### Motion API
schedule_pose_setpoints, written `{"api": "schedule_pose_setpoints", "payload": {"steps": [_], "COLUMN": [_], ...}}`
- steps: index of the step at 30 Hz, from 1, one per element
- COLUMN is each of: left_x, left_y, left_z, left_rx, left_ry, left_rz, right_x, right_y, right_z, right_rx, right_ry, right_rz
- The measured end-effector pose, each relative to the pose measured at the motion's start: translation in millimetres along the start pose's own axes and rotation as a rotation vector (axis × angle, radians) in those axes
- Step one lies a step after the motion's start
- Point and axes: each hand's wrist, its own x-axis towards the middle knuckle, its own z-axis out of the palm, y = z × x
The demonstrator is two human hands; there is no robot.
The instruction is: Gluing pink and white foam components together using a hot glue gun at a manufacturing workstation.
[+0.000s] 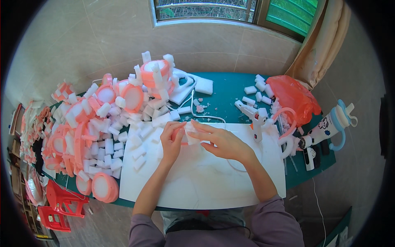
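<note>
My left hand (170,140) and my right hand (222,140) meet over the white board (205,177) and together hold a small pink ring with white foam pieces (187,133). The left hand's fingers curl around its left side. From the right, the right hand's fingers press the white foam (192,131) onto it. A white glue gun (256,119) stands just right of my right hand, its cord looping behind the hands.
A big heap of pink rings and white foam blocks (98,123) fills the left of the green table (224,88). An orange plastic bag (294,96), loose foam blocks and a white and blue bottle (329,123) lie at the right. Red stools (57,206) stand at lower left.
</note>
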Motion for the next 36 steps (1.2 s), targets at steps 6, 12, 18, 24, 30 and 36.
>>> {"api": "schedule_pose_setpoints", "payload": {"steps": [6, 12, 18, 24, 30, 36], "left_x": [-0.8, 0.7, -0.4, 0.5, 0.0, 0.5], "left_y": [1.0, 6.7, 2.9, 1.6, 0.9, 1.4], "left_z": [0.7, -1.7, -1.3, -0.6, -0.6, -1.2], "left_rx": [0.010, 0.032, -0.002, -0.054, -0.058, -0.031], "left_ry": [0.002, -0.059, -0.046, -0.049, -0.041, -0.039], "left_rz": [0.004, 0.062, 0.030, -0.045, -0.053, -0.013], "right_x": [-0.1, -1.0, -0.6, -0.6, -0.3, -0.3], "right_y": [0.2, 0.6, 0.2, 2.8, 0.9, 0.9], "right_z": [-0.8, -1.8, -2.0, -1.4, -1.8, -1.0], "right_rx": [0.016, 0.002, 0.012, 0.003, 0.010, 0.013], "right_ry": [-0.010, 0.015, 0.004, 0.006, -0.008, -0.012], "right_rz": [0.014, -0.008, 0.018, 0.019, 0.038, 0.038]}}
